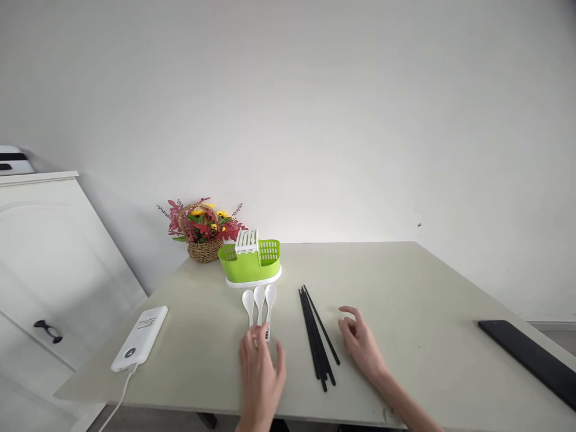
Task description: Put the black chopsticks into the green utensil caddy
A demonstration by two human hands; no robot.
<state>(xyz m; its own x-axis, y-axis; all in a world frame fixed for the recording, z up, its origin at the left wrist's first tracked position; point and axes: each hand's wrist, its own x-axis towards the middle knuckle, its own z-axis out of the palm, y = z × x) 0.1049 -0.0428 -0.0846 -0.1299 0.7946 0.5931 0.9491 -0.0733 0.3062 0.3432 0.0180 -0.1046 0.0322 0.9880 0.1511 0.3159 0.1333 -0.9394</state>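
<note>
- Three white spoons side by side on the tabletop, bowls toward the far wall, handles toward the person, long axis running near to far.
- Left hand laid over the near ends of the spoon handles, fingers spread loosely and pointing away; looks to be touching the handles, nothing lifted. Whether a fingertip already pinches a handle, cannot tell, since the hand hides them.
- Right hand resting on the tabletop, fingers half curled and slack, holding nothing, just to the right of the black chopsticks.
- Chopsticks bundled roughly parallel, long axis also near to far, slightly slanted with far tips leaning left; lying between the two hands, apart from the spoons.
- Green cutlery holder with white insert and white base standing upright just beyond the spoon bowls, straight ahead of the left hand, and left of the line from the right hand.
- Nearer by far to the spoons: left hand. Nearer to the chopsticks: right hand.
- Elsewhere: flower basket behind the holder by the wall, white power bank with cable near the left edge, dark flat slab at the right edge.
</note>
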